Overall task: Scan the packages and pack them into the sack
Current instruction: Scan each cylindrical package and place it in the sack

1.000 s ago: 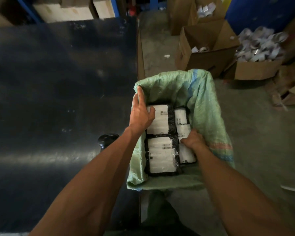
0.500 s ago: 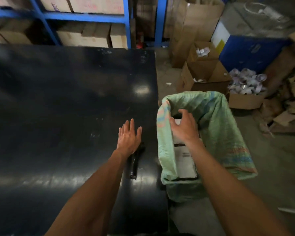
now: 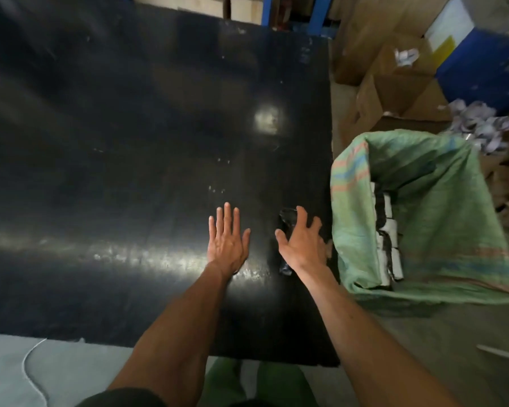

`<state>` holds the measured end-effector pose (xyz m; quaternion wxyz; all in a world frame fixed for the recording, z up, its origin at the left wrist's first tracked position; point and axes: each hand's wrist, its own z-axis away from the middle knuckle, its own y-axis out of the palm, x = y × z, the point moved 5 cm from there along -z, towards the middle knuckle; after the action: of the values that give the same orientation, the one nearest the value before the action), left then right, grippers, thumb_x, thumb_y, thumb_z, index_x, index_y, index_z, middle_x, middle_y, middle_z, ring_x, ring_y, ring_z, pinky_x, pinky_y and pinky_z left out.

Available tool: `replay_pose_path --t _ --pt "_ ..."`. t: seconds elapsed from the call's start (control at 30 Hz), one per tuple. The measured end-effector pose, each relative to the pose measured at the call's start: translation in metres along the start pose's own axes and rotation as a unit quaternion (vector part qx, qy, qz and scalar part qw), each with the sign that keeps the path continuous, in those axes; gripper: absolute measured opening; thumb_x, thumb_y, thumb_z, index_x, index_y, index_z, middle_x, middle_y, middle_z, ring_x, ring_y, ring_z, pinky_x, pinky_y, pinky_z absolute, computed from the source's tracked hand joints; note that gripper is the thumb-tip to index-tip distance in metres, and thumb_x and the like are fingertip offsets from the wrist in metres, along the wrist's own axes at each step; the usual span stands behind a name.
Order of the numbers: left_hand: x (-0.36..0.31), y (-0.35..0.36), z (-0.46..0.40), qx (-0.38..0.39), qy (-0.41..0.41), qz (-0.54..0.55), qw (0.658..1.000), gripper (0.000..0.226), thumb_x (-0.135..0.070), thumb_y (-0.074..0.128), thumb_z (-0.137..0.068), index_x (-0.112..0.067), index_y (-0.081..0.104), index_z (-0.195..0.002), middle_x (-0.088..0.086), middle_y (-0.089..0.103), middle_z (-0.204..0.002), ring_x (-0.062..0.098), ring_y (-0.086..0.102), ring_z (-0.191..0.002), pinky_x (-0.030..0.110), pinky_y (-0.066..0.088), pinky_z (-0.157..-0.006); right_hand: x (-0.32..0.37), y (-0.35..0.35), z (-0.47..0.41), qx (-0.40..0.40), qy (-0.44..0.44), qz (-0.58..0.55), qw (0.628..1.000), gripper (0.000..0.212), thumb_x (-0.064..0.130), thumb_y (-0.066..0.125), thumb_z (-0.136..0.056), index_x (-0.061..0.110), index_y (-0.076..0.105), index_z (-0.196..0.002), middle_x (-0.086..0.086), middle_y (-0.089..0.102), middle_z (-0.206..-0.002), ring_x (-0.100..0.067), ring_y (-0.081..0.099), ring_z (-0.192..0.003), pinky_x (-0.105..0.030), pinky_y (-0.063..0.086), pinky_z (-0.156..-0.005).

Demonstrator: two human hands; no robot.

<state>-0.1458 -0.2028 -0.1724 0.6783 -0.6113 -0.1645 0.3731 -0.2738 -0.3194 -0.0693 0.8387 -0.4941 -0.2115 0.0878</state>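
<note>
Dark tabletop (image 3: 130,142): your right hand (image 3: 301,245), fingers spread, covers the scanner (image 3: 285,221), which runs lengthwise away from you; left hand (image 3: 227,239) rests flat, empty, just beside.

Two bare forearms, uncovered from elbow to wrist, without watch, band or glove. Left hand (image 3: 226,240) and right hand (image 3: 301,245) ringless as far as visible, nails short. At the left upper arm, the edge of a dark short sleeve (image 3: 121,398), near black in the dim light. Lower down, between the arms, green trousers (image 3: 247,383) or a similar green garment, plain, without visible print or pocket. Fabric detail too blurred to read.
</note>
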Motion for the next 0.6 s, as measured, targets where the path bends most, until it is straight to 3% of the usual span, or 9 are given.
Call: replay_pose_path --t 0.2,0.4,0.6 --pt "0.002 0.009 0.002 -0.024 0.002 -0.026 0.999 0.069 -0.049 0.008 -0.103 -0.009 0.003 -0.159 0.015 -0.003 -0.167 0.03 -0.005 -0.154 0.05 0.002 -0.124 -0.005 0.013 -0.005 -0.037 -0.009 -0.039 0.998 0.069 0.023 0.06 -0.1 0.026 0.02 -0.156 -0.022 0.066 -0.12 -0.042 0.067 -0.106 -0.048 0.051 -0.091" --pt "0.003 0.011 0.001 -0.01 0.006 -0.035 0.999 0.071 -0.051 -0.001 -0.102 -0.009 -0.003 -0.159 0.014 -0.014 -0.166 0.028 -0.014 -0.153 0.05 0.001 -0.124 -0.013 -0.003 -0.022 -0.07 0.012 -0.047 0.996 0.069 0.02 0.061 -0.098 0.028 0.02 -0.154 -0.019 0.068 -0.113 -0.04 0.068 -0.102 -0.05 0.055 -0.088" --pt "0.003 0.008 0.002 -0.004 0.009 -0.038 0.999 0.071 -0.051 -0.002 -0.102 -0.009 -0.006 -0.159 0.014 -0.017 -0.165 0.029 -0.015 -0.153 0.05 0.0 -0.124 -0.043 -0.037 -0.05 -0.089 0.049 -0.024 0.995 0.067 0.013 0.059 -0.098 0.027 0.026 -0.154 -0.022 0.065 -0.119 -0.042 0.066 -0.105 -0.048 0.054 -0.087"
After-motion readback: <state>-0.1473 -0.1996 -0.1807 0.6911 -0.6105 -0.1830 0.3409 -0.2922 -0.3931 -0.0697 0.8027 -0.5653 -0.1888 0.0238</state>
